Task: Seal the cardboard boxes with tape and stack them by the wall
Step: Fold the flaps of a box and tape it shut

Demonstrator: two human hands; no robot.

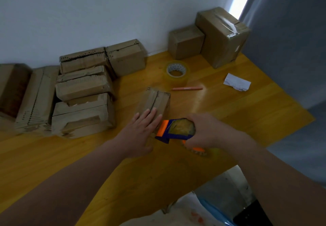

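An orange pen [187, 88] lies near crumpled white paper [237, 84].

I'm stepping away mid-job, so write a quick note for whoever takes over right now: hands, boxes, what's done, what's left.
Left hand: flat on the small box mid-table, steadying it.
Right hand: grips the tape dispenser at that box's near end.
Done: a stack of boxes by the wall at left; a taped box at far right.
Left: tape this box's top seam, then stack it by the wall. Spare tape roll beyond it.
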